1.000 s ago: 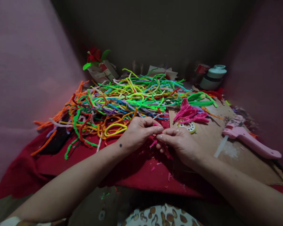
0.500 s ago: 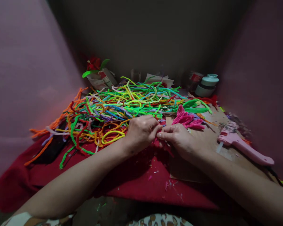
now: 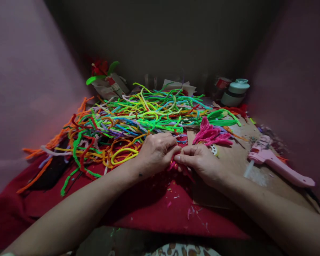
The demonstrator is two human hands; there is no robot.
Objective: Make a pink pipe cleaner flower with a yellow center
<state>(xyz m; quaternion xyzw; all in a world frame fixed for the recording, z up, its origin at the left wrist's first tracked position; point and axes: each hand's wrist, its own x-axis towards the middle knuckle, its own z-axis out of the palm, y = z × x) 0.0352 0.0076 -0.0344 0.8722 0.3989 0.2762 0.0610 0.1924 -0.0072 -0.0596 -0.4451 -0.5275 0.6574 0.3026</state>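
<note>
My left hand [image 3: 160, 149] and my right hand [image 3: 198, 160] meet above the red cloth, fingertips close together. Both are closed in a pinch on a pink pipe cleaner [image 3: 173, 165], most of it hidden by my fingers. Just beyond my right hand lie several looped pink pipe-cleaner petals [image 3: 210, 133], with a pale round piece with holes [image 3: 213, 150] partly showing below them. Past my left hand spreads a large tangled pile of coloured pipe cleaners [image 3: 149, 113].
A pink hot glue gun [image 3: 280, 165] rests on the cardboard [image 3: 229, 192] to the right. At the back stand a light-blue-lidded jar [image 3: 234, 93] and a container with a red flower [image 3: 104, 87]. Small scraps dot the red cloth [image 3: 149, 213]. Walls rise on both sides.
My hands stay together and have shifted slightly, with the fingers rearranged around the pink pipe cleaner. The pale round piece beside the petals shows now. The view has moved a little.
</note>
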